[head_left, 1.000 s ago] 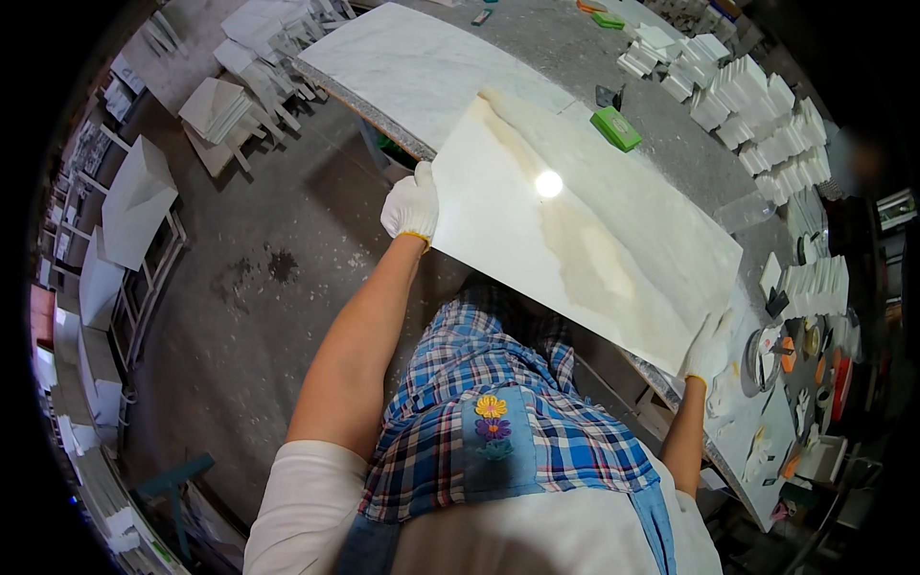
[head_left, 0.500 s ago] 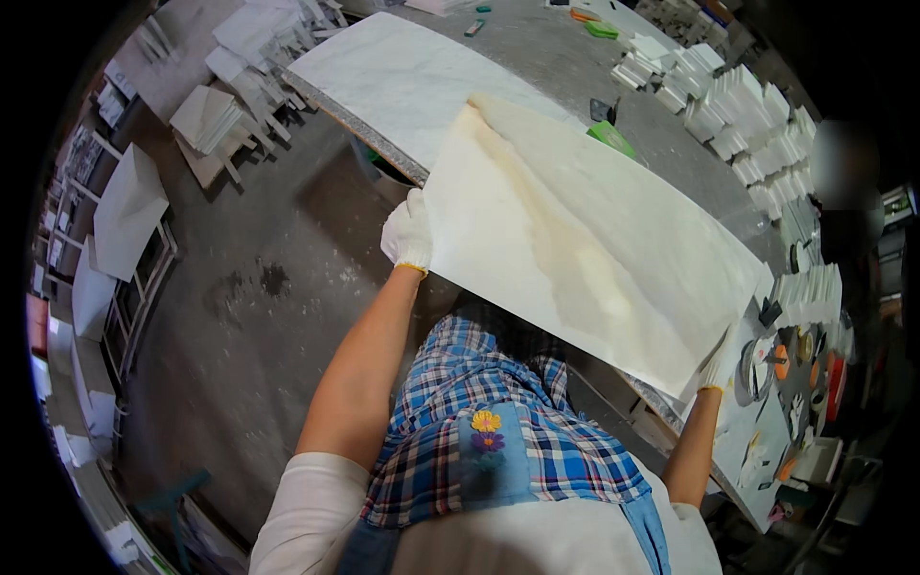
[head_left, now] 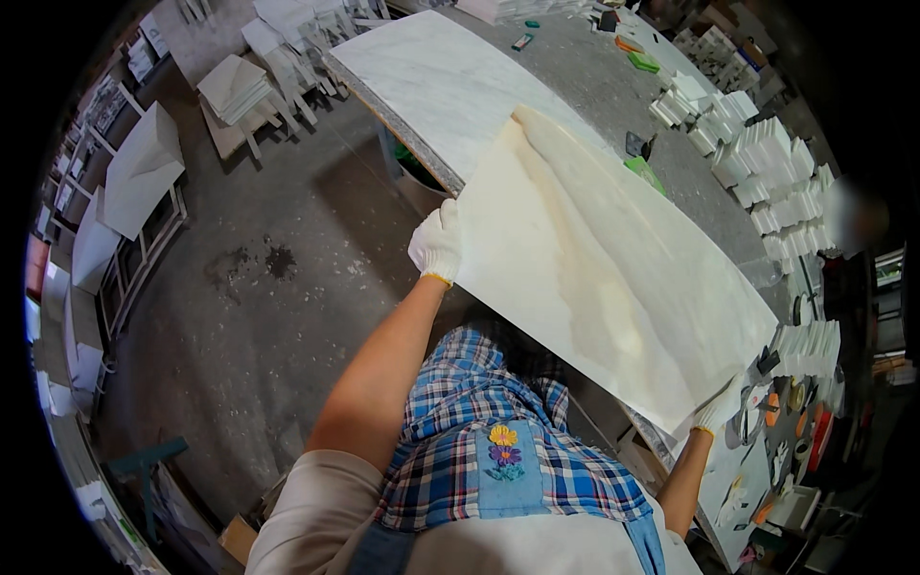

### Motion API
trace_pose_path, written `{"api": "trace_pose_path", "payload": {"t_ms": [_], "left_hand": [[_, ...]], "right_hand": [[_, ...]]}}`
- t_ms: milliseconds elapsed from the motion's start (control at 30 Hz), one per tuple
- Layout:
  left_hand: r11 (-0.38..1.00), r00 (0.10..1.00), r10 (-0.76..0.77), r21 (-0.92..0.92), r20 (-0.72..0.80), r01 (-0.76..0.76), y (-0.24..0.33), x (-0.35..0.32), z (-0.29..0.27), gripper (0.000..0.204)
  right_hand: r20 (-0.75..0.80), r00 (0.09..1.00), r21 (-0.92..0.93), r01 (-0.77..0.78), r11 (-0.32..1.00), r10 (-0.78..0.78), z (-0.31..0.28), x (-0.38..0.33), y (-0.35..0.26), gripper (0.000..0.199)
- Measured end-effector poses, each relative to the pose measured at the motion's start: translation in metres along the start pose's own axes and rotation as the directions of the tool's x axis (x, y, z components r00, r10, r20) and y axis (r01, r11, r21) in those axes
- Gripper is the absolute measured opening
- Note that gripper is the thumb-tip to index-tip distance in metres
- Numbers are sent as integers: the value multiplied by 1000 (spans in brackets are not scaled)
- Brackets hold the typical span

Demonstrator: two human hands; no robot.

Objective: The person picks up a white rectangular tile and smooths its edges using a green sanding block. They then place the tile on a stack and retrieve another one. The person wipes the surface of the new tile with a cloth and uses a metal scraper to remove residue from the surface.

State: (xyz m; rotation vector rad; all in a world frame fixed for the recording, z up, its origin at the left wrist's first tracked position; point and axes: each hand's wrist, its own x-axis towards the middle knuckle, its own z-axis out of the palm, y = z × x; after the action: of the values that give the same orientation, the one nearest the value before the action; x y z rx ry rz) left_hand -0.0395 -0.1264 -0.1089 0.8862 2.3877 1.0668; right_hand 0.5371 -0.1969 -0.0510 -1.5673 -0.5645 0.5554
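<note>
A large white marble-look tile [head_left: 594, 278] with beige and grey veining spans the space in front of my body. My left hand [head_left: 437, 240], in a white knit glove with a yellow cuff edge, is closed around its left edge. Gloved the same way, my right hand [head_left: 712, 410] is at the right end, partly hidden by the tile's corner; its visible fingers lie along the edge. Beneath and beyond the tile, a paler white slab [head_left: 450, 81] lies on the worktable. The tile overlaps part of that slab.
Several stacks of white tile pieces [head_left: 762, 158] stand on the grey worktable [head_left: 575, 81]. Tape rolls and small tools [head_left: 781, 407] lie near its right end. A bucket [head_left: 417, 182] is under the left edge. Tiles on racks [head_left: 144, 172] line the left; the floor [head_left: 278, 335] has dark stains.
The view has turned a little, so the scene sits further right in the picture. Both hands keep their hold on the tile, which has barely moved against the table.
</note>
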Motion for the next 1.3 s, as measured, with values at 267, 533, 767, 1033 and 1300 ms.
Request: {"api": "trace_pose_path", "payload": {"t_ms": [267, 533, 767, 1033, 1300], "left_hand": [[1000, 1000, -1, -11, -22, 1, -4, 2, 5, 59], [1000, 1000, 11, 24, 0, -11, -3, 1, 2, 58], [999, 998, 50, 16, -23, -49, -6, 2, 10, 60], [997, 997, 74, -18, -31, -75, -8, 3, 8, 65], [992, 993, 114, 58, -17, -113, -8, 7, 12, 69]], "right_hand": [[-71, 995, -3, 68, 998, -68, 10, -13, -9, 45], [-62, 997, 69, 54, 996, -50, 8, -14, -8, 46], [-55, 998, 118, 36, 992, -29, 2, -6, -2, 43], [-91, 995, -21, 33, 999, -35, 4, -5, -5, 45], [-61, 982, -18, 179, 984, -180, 2, -2, 7, 47]]}}
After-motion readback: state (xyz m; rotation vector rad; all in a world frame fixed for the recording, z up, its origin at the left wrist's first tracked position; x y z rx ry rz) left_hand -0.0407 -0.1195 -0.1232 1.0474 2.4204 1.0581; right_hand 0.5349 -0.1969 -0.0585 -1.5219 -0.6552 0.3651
